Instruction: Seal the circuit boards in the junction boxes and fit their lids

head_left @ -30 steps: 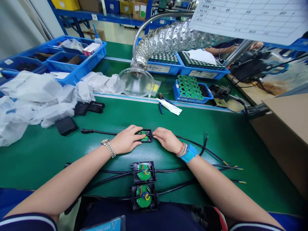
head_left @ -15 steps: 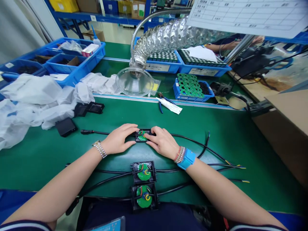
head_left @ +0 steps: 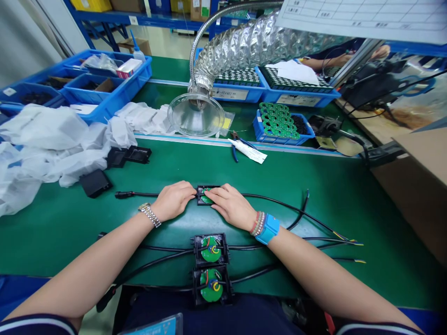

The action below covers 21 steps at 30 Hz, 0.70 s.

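The black case [head_left: 200, 201] is a small, shallow, open-topped box with dark walls and a green circuit board [head_left: 206, 198] inside, partly covered by fingers. It lies near the middle of the worktop [head_left: 167, 163], farther from the near edge than two similar open cases [head_left: 226, 255]. A black cable [head_left: 148, 194] runs from its left side to a dark connector [head_left: 122, 195]; another black cable [head_left: 275, 201] extends rightward from beneath the right grip [head_left: 234, 207].

The case sits between the two grips. The left grip [head_left: 173, 200] has its fingers bunched at the case's left end, where the cable meets it; I cannot tell how firmly they pinch. The right grip reaches over the case's right part, fingertips on the board, thumb by the near wall; whether it clasps the case is unclear.
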Motion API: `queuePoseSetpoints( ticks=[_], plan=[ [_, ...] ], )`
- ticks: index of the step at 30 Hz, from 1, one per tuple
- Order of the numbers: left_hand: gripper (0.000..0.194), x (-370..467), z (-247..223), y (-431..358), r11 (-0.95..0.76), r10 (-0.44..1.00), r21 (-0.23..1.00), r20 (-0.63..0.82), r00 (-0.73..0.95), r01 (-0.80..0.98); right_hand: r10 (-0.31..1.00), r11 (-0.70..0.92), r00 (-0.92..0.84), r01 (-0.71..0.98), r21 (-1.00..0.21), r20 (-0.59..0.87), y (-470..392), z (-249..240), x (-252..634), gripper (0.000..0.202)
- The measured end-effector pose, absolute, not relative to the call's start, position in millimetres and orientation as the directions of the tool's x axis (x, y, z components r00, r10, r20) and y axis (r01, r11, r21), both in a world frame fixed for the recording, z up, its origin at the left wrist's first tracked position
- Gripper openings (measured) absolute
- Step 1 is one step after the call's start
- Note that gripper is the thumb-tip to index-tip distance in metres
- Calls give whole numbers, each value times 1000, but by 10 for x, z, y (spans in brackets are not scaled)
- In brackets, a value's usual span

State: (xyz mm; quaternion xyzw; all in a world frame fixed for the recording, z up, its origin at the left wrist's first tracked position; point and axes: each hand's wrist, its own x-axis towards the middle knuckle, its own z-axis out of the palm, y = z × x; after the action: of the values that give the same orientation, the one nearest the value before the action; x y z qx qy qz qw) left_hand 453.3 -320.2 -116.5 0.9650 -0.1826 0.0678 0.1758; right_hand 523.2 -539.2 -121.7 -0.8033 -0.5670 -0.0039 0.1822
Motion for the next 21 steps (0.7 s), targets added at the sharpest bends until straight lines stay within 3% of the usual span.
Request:
queuePoseSetpoints(
  ticks=[15,21],
  plan=[
    [27,4540,-1121,-3192,-873,-375,264,174,911,-410,927,-323,357,915,-242,115,-5359,-1119,5218,41],
    [26,4495,-1071,-3258,-913,-359,145,156,920,-380,922,-360,381,908,-214,66,-5292,-996,5141,35]
  ],
)
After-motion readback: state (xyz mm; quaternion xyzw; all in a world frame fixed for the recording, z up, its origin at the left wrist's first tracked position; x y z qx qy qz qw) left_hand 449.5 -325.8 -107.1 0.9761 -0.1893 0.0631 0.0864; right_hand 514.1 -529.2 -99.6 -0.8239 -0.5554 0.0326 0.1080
